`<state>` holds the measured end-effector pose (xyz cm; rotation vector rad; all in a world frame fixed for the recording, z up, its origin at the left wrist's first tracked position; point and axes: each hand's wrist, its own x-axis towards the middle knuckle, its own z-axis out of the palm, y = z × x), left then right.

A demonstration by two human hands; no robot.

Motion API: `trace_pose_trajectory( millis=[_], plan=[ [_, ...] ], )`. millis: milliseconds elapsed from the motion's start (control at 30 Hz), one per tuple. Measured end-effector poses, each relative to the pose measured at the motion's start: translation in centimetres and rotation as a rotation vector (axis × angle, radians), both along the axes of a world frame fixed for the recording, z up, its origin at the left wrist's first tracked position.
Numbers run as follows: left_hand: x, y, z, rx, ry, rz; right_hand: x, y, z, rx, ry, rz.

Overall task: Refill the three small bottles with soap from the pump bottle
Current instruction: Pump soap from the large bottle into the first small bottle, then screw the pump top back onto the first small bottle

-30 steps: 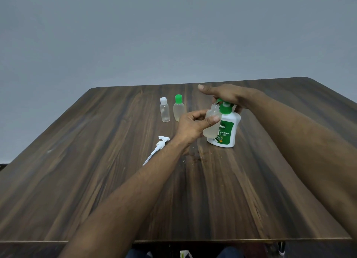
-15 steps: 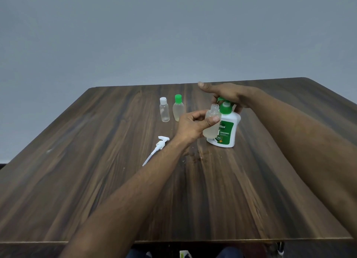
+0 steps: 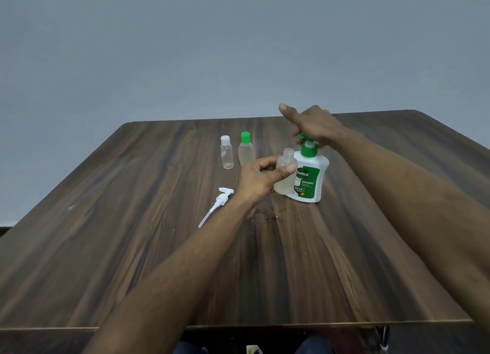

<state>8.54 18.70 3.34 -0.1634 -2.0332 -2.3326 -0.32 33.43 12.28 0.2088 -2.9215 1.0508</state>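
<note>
Clear plastic, uncapped and about a third full of pale yellowish liquid: that small bottle [image 3: 285, 174] is gripped by my left hand [image 3: 261, 177], thumb across its front, right against the white pump bottle with the green label and green pump [image 3: 309, 177], which stands on the dark wood-grain table [image 3: 132, 247]. Compared with half a second ago, my right hand [image 3: 314, 125] sits higher and the pump head under it has risen, so the small bottle's mouth now lies lower beside the spout. That right hand lies palm-down over the pump head, forefinger stretched out to the left; it is blurred, and I cannot tell how the other fingers lie. Further back stand a clear white-capped bottle [image 3: 227, 153] and a green-capped bottle [image 3: 245, 150]. A loose white pump with its tube [image 3: 216, 205] lies left of my wrist.
</note>
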Motion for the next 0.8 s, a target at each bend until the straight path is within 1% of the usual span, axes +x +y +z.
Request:
trace_pose_trajectory(
  millis=[67, 133, 200, 233, 267, 300, 333, 367, 400, 467, 500, 567, 600, 700, 800],
  plan=[
    [0.9, -1.2, -0.1, -0.003, 0.020, 0.041, 0.5, -0.2, -0.4, 0.120, 0.409, -0.098],
    [1.8, -3.0, -0.3, -0.014, 0.040, 0.091, 2.1, -0.6, -0.8, 0.108, 0.813, -0.107],
    [2.9, -5.1, -0.7, -0.019, 0.051, 0.152, 4.2, -1.6, -1.2, 0.068, 1.178, 0.023],
    [3.4, -6.3, -0.8, -0.014, 0.052, 0.183, 5.3, -2.4, -1.6, 0.079, 1.293, 0.111],
    [4.0, -7.5, -1.0, -0.004, 0.050, 0.209, 6.4, -3.4, -2.2, 0.093, 1.347, 0.197],
    [4.5, -8.6, -1.1, 0.003, 0.043, 0.228, 7.4, -4.5, -3.1, 0.099, 1.339, 0.263],
    [5.0, -9.8, -1.1, -0.003, 0.037, 0.248, 8.2, -5.6, -4.2, 0.097, 1.272, 0.309],
    [5.5, -10.9, -1.2, -0.019, 0.030, 0.271, 8.9, -6.6, -5.3, 0.105, 1.150, 0.337],
    [6.0, -11.9, -1.4, -0.038, 0.024, 0.296, 9.3, -7.6, -6.4, 0.146, 0.982, 0.341],
    [6.8, -13.7, -1.7, -0.062, 0.008, 0.347, 9.1, -9.4, -8.6, 0.302, 0.623, 0.313],
    [7.2, -14.4, -1.8, -0.068, 0.002, 0.371, 8.7, -10.2, -9.4, 0.342, 0.477, 0.285],
    [7.8, -15.4, -2.0, -0.066, 0.002, 0.398, 8.1, -11.7, -10.5, 0.329, 0.238, 0.240],
    [8.1, -15.8, -2.1, -0.063, 0.005, 0.403, 7.7, -12.3, -10.9, 0.308, 0.153, 0.222],
    [8.5, -16.4, -2.2, -0.048, 0.011, 0.405, 6.7, -14.0, -12.0, 0.278, 0.002, 0.163],
    [8.6, -16.3, -2.4, -0.035, 0.008, 0.405, 6.3, -15.0, -12.5, 0.305, -0.012, 0.139]
  ],
)
